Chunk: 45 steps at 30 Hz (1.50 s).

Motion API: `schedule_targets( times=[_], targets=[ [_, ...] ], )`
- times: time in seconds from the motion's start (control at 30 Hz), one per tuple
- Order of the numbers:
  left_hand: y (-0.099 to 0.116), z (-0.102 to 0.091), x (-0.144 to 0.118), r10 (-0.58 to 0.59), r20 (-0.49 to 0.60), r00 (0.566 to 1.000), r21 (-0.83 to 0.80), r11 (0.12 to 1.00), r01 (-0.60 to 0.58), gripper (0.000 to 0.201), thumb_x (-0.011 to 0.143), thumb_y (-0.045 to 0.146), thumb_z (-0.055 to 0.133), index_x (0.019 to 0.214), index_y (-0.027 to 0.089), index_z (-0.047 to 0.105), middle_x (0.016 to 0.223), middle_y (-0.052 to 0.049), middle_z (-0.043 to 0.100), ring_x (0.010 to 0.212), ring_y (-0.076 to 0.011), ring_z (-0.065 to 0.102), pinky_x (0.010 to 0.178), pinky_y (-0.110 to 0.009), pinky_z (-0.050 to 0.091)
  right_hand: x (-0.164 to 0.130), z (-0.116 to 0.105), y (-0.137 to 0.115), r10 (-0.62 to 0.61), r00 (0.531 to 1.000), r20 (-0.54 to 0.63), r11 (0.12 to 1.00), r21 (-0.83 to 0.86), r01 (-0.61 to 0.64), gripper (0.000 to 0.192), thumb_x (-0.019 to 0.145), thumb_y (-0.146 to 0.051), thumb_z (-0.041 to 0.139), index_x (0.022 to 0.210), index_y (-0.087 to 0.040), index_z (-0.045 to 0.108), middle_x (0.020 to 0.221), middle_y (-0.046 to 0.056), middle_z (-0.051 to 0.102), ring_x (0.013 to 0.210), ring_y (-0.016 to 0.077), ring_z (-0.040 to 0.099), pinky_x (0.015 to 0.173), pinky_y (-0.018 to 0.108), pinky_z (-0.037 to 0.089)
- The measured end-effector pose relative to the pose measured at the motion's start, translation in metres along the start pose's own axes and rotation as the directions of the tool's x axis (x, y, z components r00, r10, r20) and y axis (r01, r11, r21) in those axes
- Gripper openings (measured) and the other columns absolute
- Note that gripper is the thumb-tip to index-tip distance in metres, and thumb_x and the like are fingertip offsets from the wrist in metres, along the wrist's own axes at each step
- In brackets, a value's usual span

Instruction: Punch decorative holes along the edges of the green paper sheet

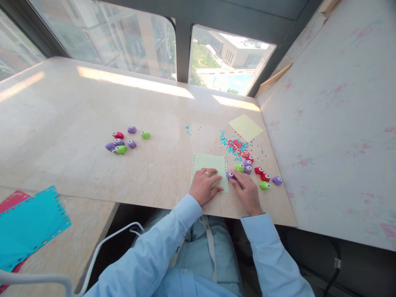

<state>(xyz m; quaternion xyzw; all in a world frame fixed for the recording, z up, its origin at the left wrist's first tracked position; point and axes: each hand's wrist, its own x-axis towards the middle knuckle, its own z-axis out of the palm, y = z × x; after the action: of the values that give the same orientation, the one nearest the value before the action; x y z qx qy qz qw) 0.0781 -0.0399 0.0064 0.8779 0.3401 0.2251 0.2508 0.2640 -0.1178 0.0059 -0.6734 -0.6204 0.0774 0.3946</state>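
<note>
A pale green sheet of paper [210, 163] lies on the tabletop, with punched holes along its left and right edges. My left hand [206, 186] rests on the sheet, fingers spread, pressing it down. At the sheet's right edge, my right hand [246, 193] grips a small purple hole punch [229, 175] with a white eye-like button. Whether the punch has the paper's edge inside it is too small to tell. Just beyond my right hand stand more punches, among them a green punch [239, 168], a red punch [259, 170] and a purple punch [277, 180].
Blue and red confetti [237, 147] is scattered behind the punches, near a yellow paper square [246, 127]. Further left stands another group of punches [120, 149]. A punched blue sheet [34, 222] lies at lower left, by a white cable [102, 243]. A patterned wall [334, 123] bounds the right side.
</note>
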Motion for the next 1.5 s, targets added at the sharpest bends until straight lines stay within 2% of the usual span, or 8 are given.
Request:
schedule_targets(
  times=[0.4, 0.83, 1.07, 1.5],
  targets=[
    [0.001, -0.005, -0.011, 0.046, 0.053, 0.998, -0.036, 0.998, -0.044, 0.032, 0.082, 0.039, 0.074, 0.110, 0.023, 0.072, 0.125, -0.009, 0.064, 0.112, -0.0278, 0.056, 0.093, -0.045, 0.043, 0.008, 0.008, -0.010, 0.053, 0.998, -0.028, 0.998, -0.042, -0.054, 0.029, 0.094, -0.031, 0.056, 0.115, -0.021, 0.072, 0.112, 0.011, 0.071, 0.107, 0.0262, 0.063, 0.096, 0.047, 0.050],
    [0.004, -0.005, -0.012, 0.028, 0.012, 1.000, -0.031, 0.999, -0.028, 0.033, 0.082, 0.035, 0.074, 0.111, 0.022, 0.069, 0.125, -0.010, 0.064, 0.114, -0.0287, 0.055, 0.091, -0.045, 0.043, 0.000, -0.003, -0.015, 0.049, 0.999, 0.014, 0.998, -0.027, -0.049, 0.025, 0.093, -0.037, 0.060, 0.111, -0.026, 0.073, 0.108, 0.008, 0.073, 0.103, 0.0257, 0.067, 0.094, 0.046, 0.054],
    [0.003, -0.006, -0.012, 0.032, 0.001, 0.999, -0.055, 0.998, -0.032, 0.035, 0.082, 0.034, 0.074, 0.114, 0.022, 0.067, 0.125, -0.010, 0.064, 0.114, -0.0281, 0.055, 0.091, -0.045, 0.043, -0.008, -0.005, -0.021, 0.046, 0.999, 0.002, 0.999, -0.020, -0.046, 0.024, 0.092, -0.032, 0.063, 0.114, -0.027, 0.072, 0.108, 0.006, 0.074, 0.100, 0.0239, 0.068, 0.092, 0.044, 0.055],
    [0.005, -0.007, -0.013, 0.035, 0.003, 0.999, -0.046, 0.998, -0.035, 0.031, 0.084, 0.033, 0.069, 0.113, 0.023, 0.066, 0.127, -0.010, 0.063, 0.115, -0.0286, 0.054, 0.091, -0.045, 0.042, -0.005, -0.004, -0.024, 0.102, 0.995, -0.002, 0.995, -0.021, -0.102, 0.024, 0.092, -0.034, 0.062, 0.114, -0.028, 0.072, 0.108, 0.006, 0.074, 0.100, 0.0246, 0.068, 0.091, 0.045, 0.055]
  ],
)
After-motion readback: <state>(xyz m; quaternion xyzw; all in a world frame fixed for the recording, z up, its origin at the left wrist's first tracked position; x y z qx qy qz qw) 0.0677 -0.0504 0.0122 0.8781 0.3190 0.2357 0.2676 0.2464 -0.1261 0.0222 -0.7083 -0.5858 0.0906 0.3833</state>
